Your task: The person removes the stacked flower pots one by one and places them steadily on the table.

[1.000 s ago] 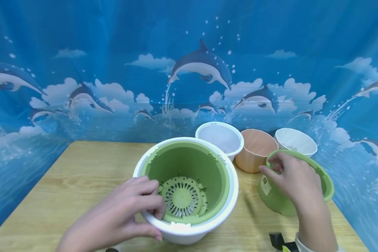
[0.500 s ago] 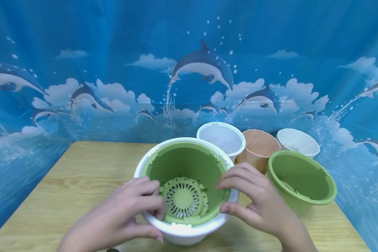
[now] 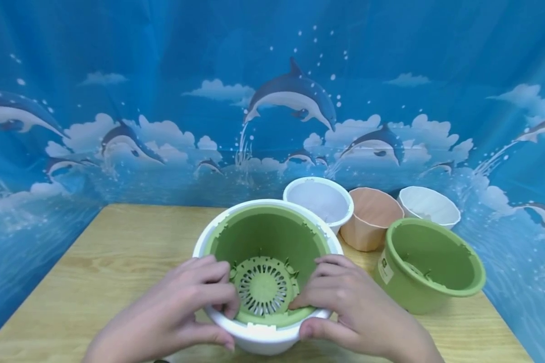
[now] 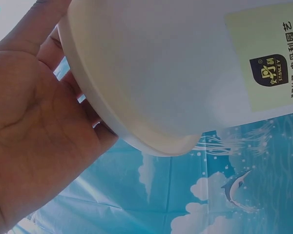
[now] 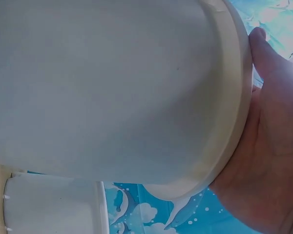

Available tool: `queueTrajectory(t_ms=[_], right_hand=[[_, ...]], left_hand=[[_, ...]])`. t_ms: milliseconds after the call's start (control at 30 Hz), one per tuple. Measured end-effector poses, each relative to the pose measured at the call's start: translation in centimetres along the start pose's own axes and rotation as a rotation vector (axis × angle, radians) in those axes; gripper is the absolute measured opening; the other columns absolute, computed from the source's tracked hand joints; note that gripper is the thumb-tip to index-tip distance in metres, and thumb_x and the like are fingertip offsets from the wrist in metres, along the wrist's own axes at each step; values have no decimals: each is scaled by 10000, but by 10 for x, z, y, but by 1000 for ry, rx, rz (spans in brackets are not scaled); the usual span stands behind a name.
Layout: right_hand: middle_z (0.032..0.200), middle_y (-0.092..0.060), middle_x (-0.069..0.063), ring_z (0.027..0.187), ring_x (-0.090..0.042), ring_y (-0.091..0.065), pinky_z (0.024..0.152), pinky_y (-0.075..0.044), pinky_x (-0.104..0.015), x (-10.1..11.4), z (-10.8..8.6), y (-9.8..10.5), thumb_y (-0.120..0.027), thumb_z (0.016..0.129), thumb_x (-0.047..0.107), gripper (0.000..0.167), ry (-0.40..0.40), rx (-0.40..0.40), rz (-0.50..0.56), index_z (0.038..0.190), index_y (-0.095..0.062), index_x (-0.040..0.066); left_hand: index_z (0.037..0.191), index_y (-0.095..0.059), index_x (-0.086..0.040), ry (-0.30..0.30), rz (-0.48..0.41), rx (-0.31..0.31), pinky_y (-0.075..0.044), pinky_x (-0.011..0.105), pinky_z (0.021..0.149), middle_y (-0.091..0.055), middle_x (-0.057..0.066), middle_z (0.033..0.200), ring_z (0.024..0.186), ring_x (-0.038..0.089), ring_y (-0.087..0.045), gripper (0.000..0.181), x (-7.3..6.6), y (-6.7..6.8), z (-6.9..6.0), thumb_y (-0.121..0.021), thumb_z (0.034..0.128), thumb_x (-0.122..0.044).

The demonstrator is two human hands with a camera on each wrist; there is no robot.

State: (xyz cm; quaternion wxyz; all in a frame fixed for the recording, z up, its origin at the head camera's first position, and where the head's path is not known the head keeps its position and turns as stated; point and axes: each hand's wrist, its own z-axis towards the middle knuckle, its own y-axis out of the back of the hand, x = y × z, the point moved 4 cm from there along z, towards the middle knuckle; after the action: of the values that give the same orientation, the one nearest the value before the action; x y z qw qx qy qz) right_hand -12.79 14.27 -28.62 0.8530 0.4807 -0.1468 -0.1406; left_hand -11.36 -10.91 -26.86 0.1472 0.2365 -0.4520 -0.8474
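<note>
A white flower pot [image 3: 263, 346] stands at the middle front of the table in the head view, with a green flower pot [image 3: 265, 224] nested inside it. Slots ring the green pot's floor. My left hand [image 3: 181, 297] grips the rims at the left front, fingers curled inside and thumb outside. Opposite it, my right hand [image 3: 351, 302] holds the right front rims the same way. In the left wrist view the white pot [image 4: 151, 68] shows a pale label. The right wrist view shows its plain side [image 5: 112, 87]; the curled fingertips are hidden there.
A second green pot [image 3: 392, 282] with a label stands to the right. Behind are a white round pot [image 3: 320, 201], a terracotta-coloured pot [image 3: 362, 234] and a white faceted pot [image 3: 429, 204]. A dolphin-print curtain [image 3: 186, 65] backs the wooden table [image 3: 118, 252].
My right hand has left the separate green pot, moved left to the nested pots, and slid toward the front along their rim. My left hand has stayed in place.
</note>
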Motion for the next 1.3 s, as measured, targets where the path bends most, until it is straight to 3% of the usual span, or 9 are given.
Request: queueTrajectory(t_ms=[333, 800, 1300], right_hand=[[945, -615, 297, 948, 29, -541, 1014, -359, -340, 1, 1, -1, -565, 963, 525, 226, -42, 25, 3, 1037, -688, 350], [941, -609, 296, 943, 42, -537, 1012, -320, -295, 1, 2, 0, -605, 931, 538, 215, -21, -43, 36, 1018, -678, 355], [943, -599, 286, 941, 36, -525, 1021, -314, -314, 3, 3, 2, -648, 901, 525, 216, -30, -74, 88, 1026, -659, 350]], left_hand=[[864, -571, -390, 3, -7, 0, -356, 231, 768, -417, -232, 879, 844, -28, -397, 273, 0, 0, -1, -703, 745, -596], [881, -571, -359, -30, -14, -8, -371, 212, 739, -419, -216, 881, 846, -20, -392, 269, -4, 2, 0, -708, 769, -561], [877, -566, -333, -43, 94, -10, -418, 213, 736, -444, -234, 906, 870, -12, -412, 305, -9, 4, 0, -707, 797, -591]])
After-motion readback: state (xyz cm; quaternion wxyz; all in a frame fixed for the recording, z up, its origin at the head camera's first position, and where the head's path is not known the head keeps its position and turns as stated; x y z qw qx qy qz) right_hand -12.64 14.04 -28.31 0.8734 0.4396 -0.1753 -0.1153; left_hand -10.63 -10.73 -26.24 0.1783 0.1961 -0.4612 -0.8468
